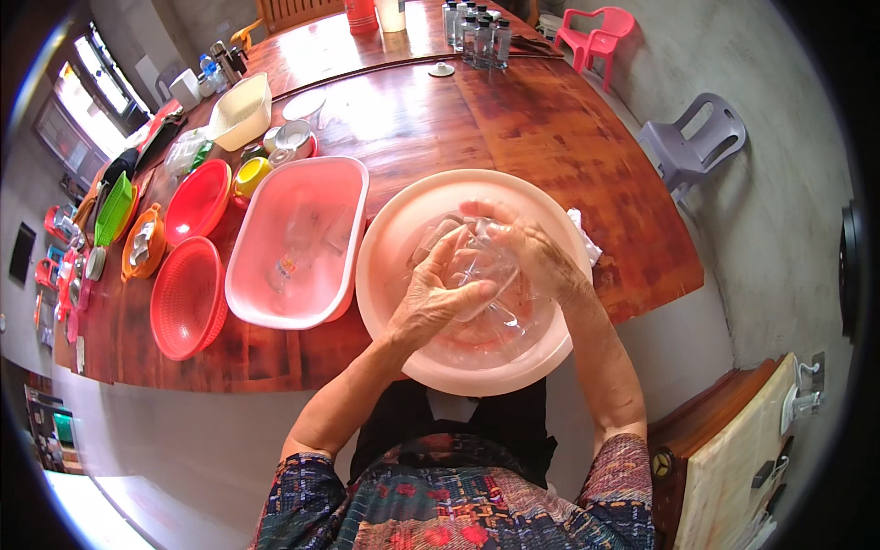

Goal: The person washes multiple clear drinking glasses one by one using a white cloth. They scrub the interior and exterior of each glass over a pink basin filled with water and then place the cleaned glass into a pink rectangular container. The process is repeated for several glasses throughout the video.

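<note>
A clear plastic container (478, 271) with a star-shaped base is tilted between my hands, over a round pale pink basin (390, 344). My left hand (438, 291) grips its near left side, with the thumb along it. Around its far right side curls my right hand (521, 246), its fingers a little smeared by motion. Inside the basin, beneath the hands, lie more clear pieces and what looks like shallow water; my hands partly hide them.
Left of the basin stands a rectangular pink tub (298, 316). Beyond it are red baskets (188, 298), a cream basket (240, 112) and small bowls. Several dark-capped bottles (483, 41) stand at the far side of the wooden table (550, 119). White crumpled material (587, 240) touches the basin's right rim.
</note>
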{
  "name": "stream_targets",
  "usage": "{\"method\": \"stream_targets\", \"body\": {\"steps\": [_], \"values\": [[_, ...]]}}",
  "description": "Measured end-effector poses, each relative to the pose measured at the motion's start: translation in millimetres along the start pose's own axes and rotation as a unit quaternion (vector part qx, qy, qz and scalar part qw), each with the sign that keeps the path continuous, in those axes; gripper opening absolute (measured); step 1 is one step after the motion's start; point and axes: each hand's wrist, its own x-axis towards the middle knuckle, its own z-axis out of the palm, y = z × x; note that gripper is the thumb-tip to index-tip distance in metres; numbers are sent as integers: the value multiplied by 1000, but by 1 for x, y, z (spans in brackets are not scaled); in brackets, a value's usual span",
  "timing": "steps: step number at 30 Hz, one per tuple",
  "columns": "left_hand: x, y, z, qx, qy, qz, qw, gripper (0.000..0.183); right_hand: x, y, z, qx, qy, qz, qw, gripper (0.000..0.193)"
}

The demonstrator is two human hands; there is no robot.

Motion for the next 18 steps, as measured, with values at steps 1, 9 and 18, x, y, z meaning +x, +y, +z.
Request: {"method": "stream_targets", "body": {"steps": [1, 9, 18], "values": [[-1, 6, 2, 54, -11, 20, 998, 82, -1, 3, -4, 9, -33, 33, 999, 44], [6, -5, -32, 452, 38, 135, 881, 73, -29, 35, 0, -325, 15, -25, 945, 48], [3, 3, -43, 246, -73, 41, 966, 76, -21, 24, 16, -223, 63, -229, 946, 21]]}}
